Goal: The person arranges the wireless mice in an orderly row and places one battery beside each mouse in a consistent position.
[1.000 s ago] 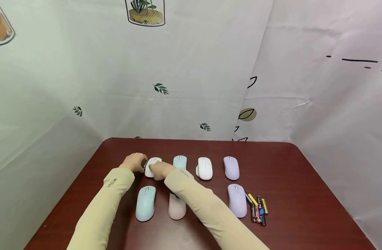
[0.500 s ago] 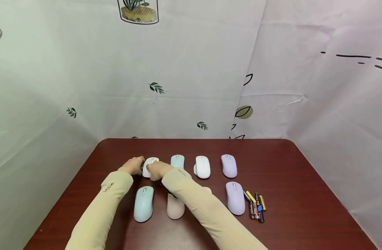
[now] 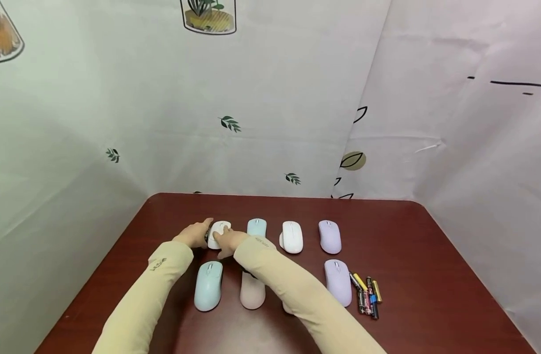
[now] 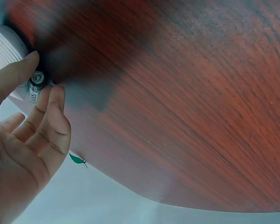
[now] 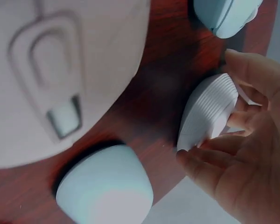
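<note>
At the back left of the table, a white mouse (image 3: 218, 233) lies between both hands. My left hand (image 3: 193, 235) is at its left side. In the left wrist view, a small dark and silver battery (image 4: 36, 85) is between the thumb and fingers of my left hand (image 4: 30, 140), close against the ribbed edge of the mouse (image 4: 8, 46). From the right, my right hand (image 3: 230, 241) grips the mouse. The right wrist view shows the fingers of my right hand (image 5: 254, 149) curled about the ribbed white mouse (image 5: 207, 107).
A light blue mouse (image 3: 256, 227), a white mouse (image 3: 292, 237) and a lilac mouse (image 3: 329, 237) line the back. Nearer are a blue mouse (image 3: 208, 286), a pinkish mouse (image 3: 252, 291), another lilac mouse (image 3: 338, 283) and several batteries (image 3: 366, 296). My right forearm partly covers the middle.
The head view has shifted slightly. My right hand's fingers are more spread over the white mouse, and my left hand's fingers reach a little further along its side.
</note>
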Motion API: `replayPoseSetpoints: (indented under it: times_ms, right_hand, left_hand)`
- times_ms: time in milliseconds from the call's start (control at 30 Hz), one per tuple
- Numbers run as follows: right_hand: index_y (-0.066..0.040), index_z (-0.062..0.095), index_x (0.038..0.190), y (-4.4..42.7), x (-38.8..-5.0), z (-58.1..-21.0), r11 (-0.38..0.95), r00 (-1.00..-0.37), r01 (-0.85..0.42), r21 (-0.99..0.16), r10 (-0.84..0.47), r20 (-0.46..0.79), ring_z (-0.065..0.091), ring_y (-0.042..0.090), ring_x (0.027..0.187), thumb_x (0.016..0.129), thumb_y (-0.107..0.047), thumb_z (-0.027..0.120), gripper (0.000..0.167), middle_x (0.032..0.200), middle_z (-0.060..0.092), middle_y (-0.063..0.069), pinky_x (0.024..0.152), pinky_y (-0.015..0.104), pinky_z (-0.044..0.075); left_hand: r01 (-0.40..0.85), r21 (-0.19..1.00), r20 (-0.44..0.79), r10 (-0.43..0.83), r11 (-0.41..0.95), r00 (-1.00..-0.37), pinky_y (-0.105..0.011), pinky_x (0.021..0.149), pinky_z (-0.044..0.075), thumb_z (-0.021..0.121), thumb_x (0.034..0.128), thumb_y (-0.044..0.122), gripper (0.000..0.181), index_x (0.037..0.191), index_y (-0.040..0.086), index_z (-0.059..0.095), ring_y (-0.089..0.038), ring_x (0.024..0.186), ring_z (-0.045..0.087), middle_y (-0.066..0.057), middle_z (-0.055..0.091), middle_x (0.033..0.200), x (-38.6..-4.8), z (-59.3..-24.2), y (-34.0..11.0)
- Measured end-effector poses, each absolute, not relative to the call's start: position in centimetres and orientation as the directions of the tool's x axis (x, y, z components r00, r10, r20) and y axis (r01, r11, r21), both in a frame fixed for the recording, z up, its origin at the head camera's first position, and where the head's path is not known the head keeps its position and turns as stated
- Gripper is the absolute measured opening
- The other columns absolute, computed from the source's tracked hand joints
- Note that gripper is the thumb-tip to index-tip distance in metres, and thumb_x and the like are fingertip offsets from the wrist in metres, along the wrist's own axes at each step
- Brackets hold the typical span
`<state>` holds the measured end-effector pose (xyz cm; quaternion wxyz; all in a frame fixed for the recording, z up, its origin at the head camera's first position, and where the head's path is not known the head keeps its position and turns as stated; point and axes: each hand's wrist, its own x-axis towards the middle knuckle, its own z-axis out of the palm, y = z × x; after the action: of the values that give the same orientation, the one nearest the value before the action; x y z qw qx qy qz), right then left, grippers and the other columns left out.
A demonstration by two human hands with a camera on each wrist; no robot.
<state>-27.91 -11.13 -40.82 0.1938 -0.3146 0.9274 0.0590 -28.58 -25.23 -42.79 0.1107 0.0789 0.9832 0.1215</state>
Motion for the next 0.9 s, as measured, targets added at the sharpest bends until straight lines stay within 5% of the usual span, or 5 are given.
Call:
replayPoseSetpoints:
  times_ms: [533, 700, 900]
  right_hand:
    - [-0.025, 0.02, 0.151, -9.3, -27.5, -39.7, 0.8, -0.709, -0.59, -0.111, -0.579, -0.402, 0.018, 0.021, 0.145, 0.093, -0.035, 0.056, 0.069, 0.158, 0.014, 0.008, 0.111, 0.029, 0.031]
    - [-0.024, 0.021, 0.151, -8.4, -27.2, -38.9, 0.773, -0.693, -0.627, -0.094, -0.609, -0.386, 0.02, 0.021, 0.145, 0.094, -0.035, 0.056, 0.068, 0.157, 0.018, 0.009, 0.112, 0.03, 0.029]
    - [-0.021, 0.023, 0.15, -7.6, -26.9, -38.0, 0.721, -0.651, -0.688, -0.085, -0.665, -0.368, 0.021, 0.024, 0.145, 0.095, -0.034, 0.054, 0.065, 0.156, 0.022, 0.012, 0.114, 0.032, 0.027]
  left_hand:
    - [0.147, 0.24, -0.253, 0.208, 0.96, -0.945, -0.047, 0.079, 0.048, 0.065, 0.0815, 0.014, 0.066, 0.139, 0.0, 0.037, -0.037, 0.096, 0.059, -0.028, 0.056, 0.123, -28.8, -41.9, -25.4]
    - [0.173, 0.227, -0.175, 0.215, 0.958, -0.961, -0.04, 0.067, 0.046, 0.063, 0.0778, 0.007, 0.061, 0.136, 0.001, 0.044, -0.025, 0.074, 0.054, -0.018, 0.066, 0.099, -28.7, -41.6, -25.7]
    - [0.24, 0.201, -0.061, 0.257, 0.95, -0.965, -0.03, 0.056, 0.039, 0.059, 0.0828, 0.007, 0.047, 0.129, 0.001, 0.051, -0.016, 0.061, 0.048, -0.005, 0.058, 0.073, -28.7, -41.3, -25.6]
